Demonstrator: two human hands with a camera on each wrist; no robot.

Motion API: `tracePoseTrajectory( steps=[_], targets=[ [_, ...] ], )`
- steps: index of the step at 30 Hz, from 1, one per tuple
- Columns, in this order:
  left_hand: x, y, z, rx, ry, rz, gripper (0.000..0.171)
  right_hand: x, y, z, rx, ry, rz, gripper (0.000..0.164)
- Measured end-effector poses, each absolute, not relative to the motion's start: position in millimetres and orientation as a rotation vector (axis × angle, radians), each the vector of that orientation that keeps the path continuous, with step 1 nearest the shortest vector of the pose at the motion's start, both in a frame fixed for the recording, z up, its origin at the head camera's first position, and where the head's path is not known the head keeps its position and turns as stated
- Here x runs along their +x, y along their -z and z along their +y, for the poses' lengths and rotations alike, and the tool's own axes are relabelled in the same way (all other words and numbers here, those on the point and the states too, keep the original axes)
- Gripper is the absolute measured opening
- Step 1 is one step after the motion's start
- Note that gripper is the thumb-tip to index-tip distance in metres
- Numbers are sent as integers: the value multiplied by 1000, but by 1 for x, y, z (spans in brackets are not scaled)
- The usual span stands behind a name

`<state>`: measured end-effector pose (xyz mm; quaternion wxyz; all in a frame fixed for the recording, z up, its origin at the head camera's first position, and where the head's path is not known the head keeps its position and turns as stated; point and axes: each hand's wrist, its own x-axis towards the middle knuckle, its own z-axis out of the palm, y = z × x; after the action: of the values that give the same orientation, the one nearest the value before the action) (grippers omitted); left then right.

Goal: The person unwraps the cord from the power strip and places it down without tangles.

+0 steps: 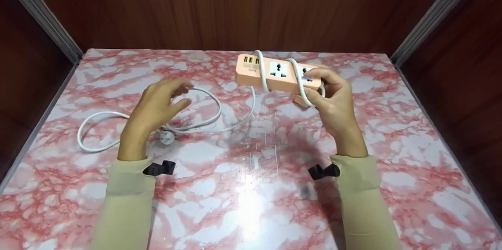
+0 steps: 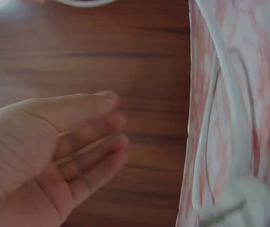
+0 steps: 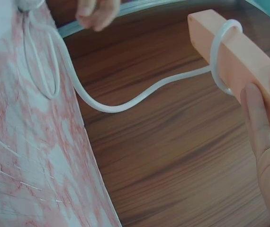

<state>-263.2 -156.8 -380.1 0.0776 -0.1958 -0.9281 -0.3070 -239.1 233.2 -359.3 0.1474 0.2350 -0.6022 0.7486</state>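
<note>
My right hand (image 1: 337, 97) grips one end of a peach power strip (image 1: 270, 73), holding it up above the table. White cord (image 1: 262, 71) winds loosely round the strip, and the rest trails down to the table. The right wrist view shows the plain underside of the strip (image 3: 234, 52) with a loop of cord across it. Nothing is in my left hand (image 1: 157, 99), which hovers over the cord at the left with fingers loosely bent and thumb apart. Close beside its wrist lies the white plug (image 1: 166, 137) on the table.
Loops of loose cord (image 1: 100, 150) spread over the left half of the red-and-white marbled tabletop (image 1: 219, 203). A dark wood panel (image 1: 235, 6) stands along the back edge, with metal corner posts (image 1: 47, 18) and more panels at the sides.
</note>
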Motion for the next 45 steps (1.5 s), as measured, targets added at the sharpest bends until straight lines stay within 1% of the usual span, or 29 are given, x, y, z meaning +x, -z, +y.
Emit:
tracePoseTrajectory(
  steps=[6,17,25,29,34,39,45],
  targets=[
    [-259,372,-133,-579,1064,-2564,42,-236,357,231,684,-2165,-1732,27],
    [-256,375,-93,-597,1330,-2277,41,-232,355,226,718,-2189,-1747,27],
    [-258,386,-77,-677,1458,-2269,53,-228,352,221,767,-2155,-1760,28],
    [-259,391,-72,-756,1502,-2266,63,-227,351,218,768,-2133,-1781,29],
    [-247,380,-68,-806,1546,-2275,71,-227,351,214,803,-2133,-1795,28],
    [-234,366,-66,-852,1601,-2276,69,-227,351,212,834,-2148,-1799,28],
    [-231,363,-65,-906,1521,-2229,48,-226,350,212,853,-2161,-1781,28]
  ],
)
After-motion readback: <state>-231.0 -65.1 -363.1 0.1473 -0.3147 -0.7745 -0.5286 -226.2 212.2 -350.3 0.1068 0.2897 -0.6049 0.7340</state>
